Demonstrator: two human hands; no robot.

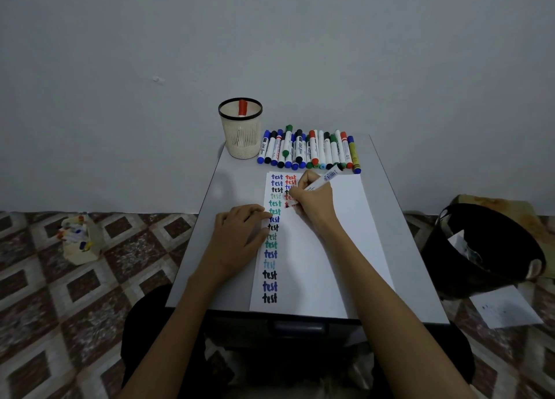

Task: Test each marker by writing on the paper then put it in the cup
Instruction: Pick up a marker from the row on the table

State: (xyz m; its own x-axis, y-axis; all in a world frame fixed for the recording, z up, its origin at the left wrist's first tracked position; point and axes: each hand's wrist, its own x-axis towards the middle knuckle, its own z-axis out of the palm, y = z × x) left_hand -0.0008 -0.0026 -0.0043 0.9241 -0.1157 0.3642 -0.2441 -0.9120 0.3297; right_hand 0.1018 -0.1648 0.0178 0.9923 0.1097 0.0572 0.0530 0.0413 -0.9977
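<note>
The right hand [312, 202] grasps a marker [322, 180] in the middle of the frame. Its tip is down on the paper [330, 248], where a red word is partly written in the second column. The left hand [240, 230] lies flat with straight fingers on the left edge of the paper and holds nothing.

The ink may be wet. The side of the right hand sits just beside the new words, so it could rub them and make a smear. If the left hand lifts, the paper could slide and the word could go crooked. The row of markers [309, 151] lies just above the paper, close to the back end of the held marker. A bump could make them roll. I cannot see the cap of the held marker, so it might go into the cup open and dry out.

The cup [240, 134] stands at the upper left corner of the tabletop [414, 248], right by the edge. A hard drop could tip it off. One red marker [242, 108] stands in it. On the floor [45, 308] at the left of the frame, a small box [79, 242] holds more markers. At the right, a black bin [444, 263] holds what look like scraps of paper.
</note>
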